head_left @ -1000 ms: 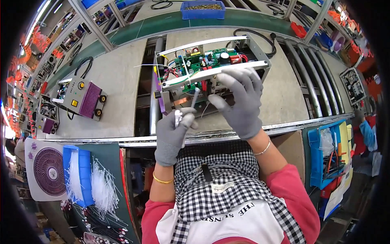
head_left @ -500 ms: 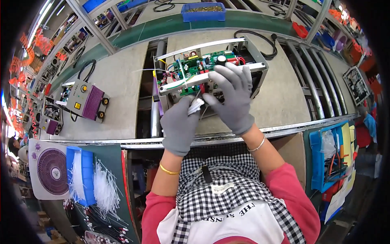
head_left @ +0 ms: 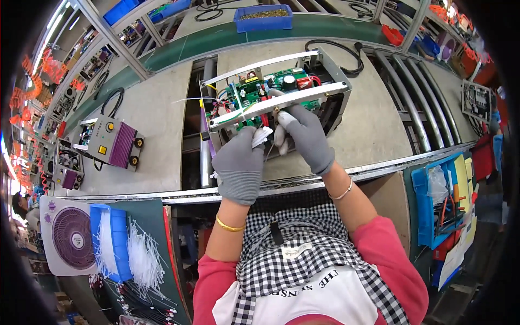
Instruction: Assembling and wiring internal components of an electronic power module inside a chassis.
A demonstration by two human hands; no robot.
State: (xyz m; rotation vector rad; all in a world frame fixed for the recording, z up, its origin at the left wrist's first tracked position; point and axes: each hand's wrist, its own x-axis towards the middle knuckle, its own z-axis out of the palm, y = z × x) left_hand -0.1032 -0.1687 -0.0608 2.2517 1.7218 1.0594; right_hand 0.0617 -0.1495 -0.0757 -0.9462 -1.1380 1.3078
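An open metal-framed machine chassis (head_left: 338,76) stands before me, with a green circuit board (head_left: 254,93), wires and a black capacitor inside. My left hand (head_left: 238,161), in a grey glove, is closed at the chassis's near left side. A small white bundle (head_left: 262,136) sticks out between its thumb and fingers; its kind is not clear. My right hand (head_left: 307,134), also gloved, is bent at the near silver rail (head_left: 309,96). Its index finger reaches over the rail among red wires, the thumb lies in front, and the other fingers curl below. Whatever they pinch is hidden.
A purple-sided unit (head_left: 115,142) on wheels stands on the left board. Metal rollers (head_left: 414,103) run right of the chassis, near a coiled black cable (head_left: 355,65). Blue bins with white cable ties (head_left: 143,252) and tools (head_left: 447,214) flank me.
My right hand has gone from spread fingers above the near rail to curled fingers at and under it. My left hand stays almost in place with the white bundle.
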